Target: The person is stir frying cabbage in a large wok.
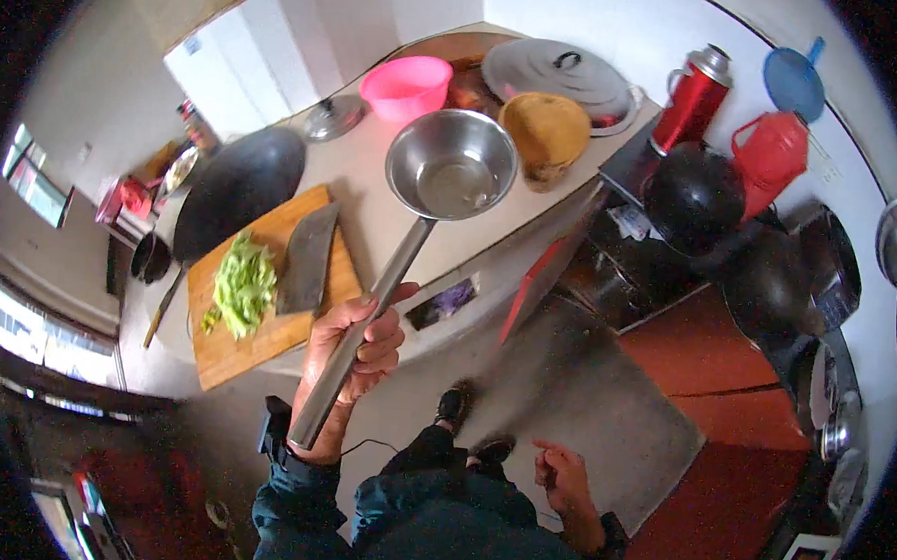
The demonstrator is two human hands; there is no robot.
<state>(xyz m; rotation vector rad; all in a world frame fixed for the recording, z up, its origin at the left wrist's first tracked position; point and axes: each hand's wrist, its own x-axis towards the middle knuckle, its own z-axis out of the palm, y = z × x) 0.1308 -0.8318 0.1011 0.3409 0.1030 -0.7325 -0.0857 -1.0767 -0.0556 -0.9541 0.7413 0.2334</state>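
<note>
My left hand (359, 347) is closed round the long handle of a stainless-steel ladle (451, 164), its deep bowl held over the countertop. A little clear liquid seems to lie in the bowl. Low at my right side, my right hand (560, 472) holds nothing visible; its index finger points out and the other fingers are curled. Left of the ladle, a wooden cutting board (212, 367) bears a heap of sliced green vegetable (244, 286) and a cleaver (306, 262) lying flat.
A dark wok (242, 188), pink basin (406, 87), large metal lid (555, 74) and yellow-brown bowl (545, 130) stand on the counter (371, 171). To the right are a red thermos (693, 99), red jug (773, 155) and black pans (692, 197). A cable crosses the floor.
</note>
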